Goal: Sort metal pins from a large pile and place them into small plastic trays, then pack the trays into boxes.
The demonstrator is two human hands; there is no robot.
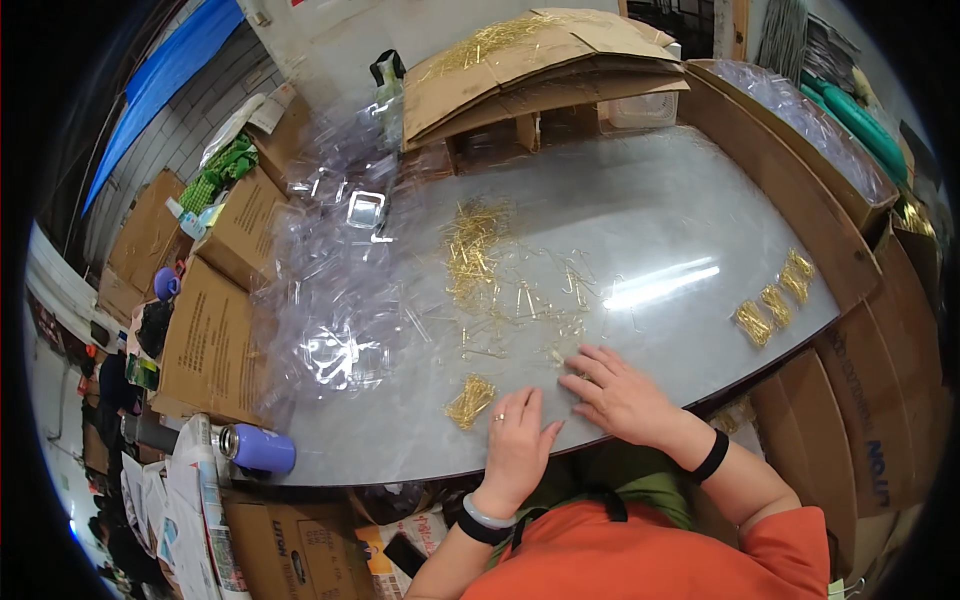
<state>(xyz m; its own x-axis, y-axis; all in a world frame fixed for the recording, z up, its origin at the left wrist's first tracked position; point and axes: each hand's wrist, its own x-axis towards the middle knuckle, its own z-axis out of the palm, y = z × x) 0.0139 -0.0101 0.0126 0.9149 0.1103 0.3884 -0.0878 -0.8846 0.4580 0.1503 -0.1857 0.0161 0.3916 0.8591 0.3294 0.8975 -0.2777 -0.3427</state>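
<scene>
Inspecting the grey table [690,230], we find both hands palm down near its front edge. The left hand [517,440] has its fingers extended close together and its thumb apart; we cannot tell whether anything lies beneath them. The right hand [622,395] is open, its fingers outstretched and slightly spread over the tabletop.

We locate thin gold wire pieces [475,250] heaped mid-table, with loose ones scattered from there toward the right hand. A small gold bundle [470,403] lies just left of the left hand, apart from it. We count three further gold bundles [776,306] in a row near the right edge.

We record clear plastic packaging [335,350] piled across the left side, a purple bottle [262,450] on its side at the near left corner, and cardboard [545,65] at the back, bearing more gold wire.
</scene>
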